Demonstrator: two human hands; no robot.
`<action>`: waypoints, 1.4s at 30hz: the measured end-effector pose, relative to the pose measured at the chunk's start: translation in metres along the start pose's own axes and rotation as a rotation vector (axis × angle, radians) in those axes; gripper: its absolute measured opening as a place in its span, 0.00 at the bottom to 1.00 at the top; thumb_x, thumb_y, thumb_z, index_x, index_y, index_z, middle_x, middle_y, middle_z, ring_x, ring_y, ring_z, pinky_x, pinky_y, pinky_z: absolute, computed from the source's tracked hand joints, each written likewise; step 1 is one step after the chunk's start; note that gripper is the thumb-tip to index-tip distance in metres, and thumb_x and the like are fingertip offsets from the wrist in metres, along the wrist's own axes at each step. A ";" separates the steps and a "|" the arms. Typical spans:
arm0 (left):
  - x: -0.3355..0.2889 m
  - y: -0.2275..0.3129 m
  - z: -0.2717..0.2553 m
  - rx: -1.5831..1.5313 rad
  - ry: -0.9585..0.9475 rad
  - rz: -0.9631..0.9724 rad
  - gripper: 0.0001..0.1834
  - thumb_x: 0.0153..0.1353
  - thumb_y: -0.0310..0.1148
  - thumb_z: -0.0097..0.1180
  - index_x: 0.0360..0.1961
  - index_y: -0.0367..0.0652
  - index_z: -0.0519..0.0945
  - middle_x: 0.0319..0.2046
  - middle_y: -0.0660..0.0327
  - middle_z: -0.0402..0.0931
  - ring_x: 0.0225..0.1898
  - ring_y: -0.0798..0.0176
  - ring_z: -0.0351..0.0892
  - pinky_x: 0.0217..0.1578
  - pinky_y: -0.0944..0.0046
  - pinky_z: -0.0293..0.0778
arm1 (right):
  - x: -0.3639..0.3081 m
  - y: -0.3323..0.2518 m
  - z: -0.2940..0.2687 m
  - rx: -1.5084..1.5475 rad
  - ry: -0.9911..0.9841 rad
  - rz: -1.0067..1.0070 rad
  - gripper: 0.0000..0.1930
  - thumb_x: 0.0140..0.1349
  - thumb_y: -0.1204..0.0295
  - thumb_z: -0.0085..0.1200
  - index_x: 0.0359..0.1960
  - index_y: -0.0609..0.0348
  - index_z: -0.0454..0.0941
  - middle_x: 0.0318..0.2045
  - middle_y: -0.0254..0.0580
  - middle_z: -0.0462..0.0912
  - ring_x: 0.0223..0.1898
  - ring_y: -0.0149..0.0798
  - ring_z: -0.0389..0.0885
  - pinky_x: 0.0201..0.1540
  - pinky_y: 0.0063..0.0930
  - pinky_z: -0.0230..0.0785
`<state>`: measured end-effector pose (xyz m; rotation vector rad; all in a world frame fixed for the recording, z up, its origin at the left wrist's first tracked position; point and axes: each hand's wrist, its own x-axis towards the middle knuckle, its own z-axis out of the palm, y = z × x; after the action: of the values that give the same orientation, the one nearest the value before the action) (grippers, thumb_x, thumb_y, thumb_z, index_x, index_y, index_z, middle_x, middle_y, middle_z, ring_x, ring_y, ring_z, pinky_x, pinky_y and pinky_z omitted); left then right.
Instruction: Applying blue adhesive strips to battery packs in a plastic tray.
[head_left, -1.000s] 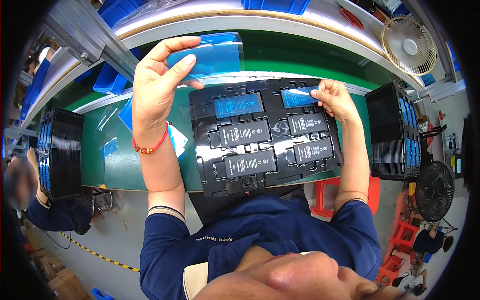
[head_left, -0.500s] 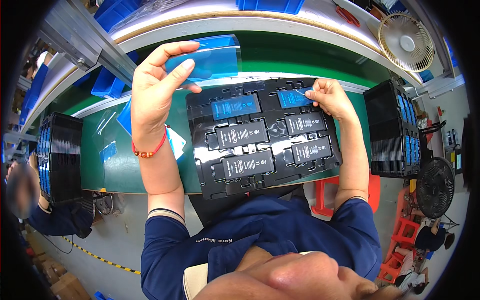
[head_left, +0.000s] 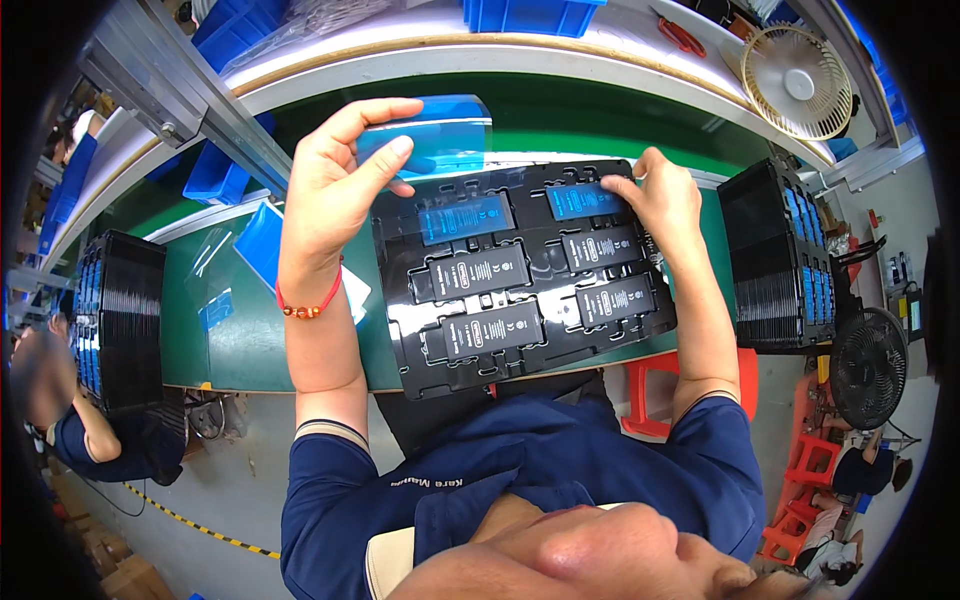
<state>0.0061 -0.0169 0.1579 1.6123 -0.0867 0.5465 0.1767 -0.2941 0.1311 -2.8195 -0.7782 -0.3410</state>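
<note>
My left hand (head_left: 345, 185), with a red beaded bracelet at the wrist, holds a small stack of clear blue film sheets (head_left: 440, 130) between thumb and fingers, above the far left of a black plastic tray (head_left: 545, 290). Flat batteries lie in the tray's pockets in two columns. The far right battery (head_left: 583, 202) and the far left battery (head_left: 465, 218) look blue on top; the nearer ones, such as the near left battery (head_left: 492, 332), are dark grey. My right hand (head_left: 665, 195) rests at the far right battery, its thumb on the blue surface and its forefinger apart from the thumb.
Tall stacks of black trays stand at the right (head_left: 790, 260) and left (head_left: 120, 315) ends of the green bench (head_left: 250, 350). Blue and white sheets (head_left: 262, 245) lie left of the tray. Beyond is a shelf (head_left: 400, 55) with a blue bin (head_left: 530, 15) and a cream fan (head_left: 797, 82).
My right hand has gone from a pinch at the far right battery's corner to thumb down, forefinger lifted away. My left hand has moved slightly right and nearer with the film sheets.
</note>
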 end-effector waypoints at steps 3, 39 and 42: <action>0.000 -0.003 0.007 0.018 -0.047 -0.011 0.16 0.60 0.25 0.55 0.51 0.38 0.76 0.45 0.61 0.77 0.41 0.72 0.76 0.31 0.74 0.78 | 0.003 -0.012 -0.007 0.462 0.129 -0.021 0.19 0.48 0.60 0.68 0.32 0.61 0.76 0.17 0.41 0.78 0.21 0.35 0.79 0.29 0.28 0.71; 0.005 -0.059 0.042 0.887 0.270 0.503 0.29 0.54 0.15 0.51 0.58 0.49 0.73 0.45 0.52 0.78 0.28 0.57 0.78 0.30 0.63 0.74 | 0.015 0.062 0.014 0.501 -0.110 -0.672 0.09 0.49 0.78 0.61 0.34 0.62 0.81 0.35 0.43 0.83 0.40 0.44 0.79 0.45 0.34 0.72; -0.002 -0.067 0.047 1.041 -0.002 0.273 0.23 0.50 0.18 0.54 0.50 0.46 0.79 0.30 0.53 0.79 0.24 0.54 0.74 0.28 0.59 0.73 | 0.022 0.060 0.013 0.472 -0.170 -0.749 0.10 0.48 0.76 0.62 0.34 0.62 0.82 0.35 0.42 0.84 0.41 0.43 0.78 0.46 0.33 0.72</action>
<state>0.0430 -0.0533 0.0950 2.6356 -0.0185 0.8791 0.2287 -0.3308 0.1173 -2.0484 -1.6835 -0.0031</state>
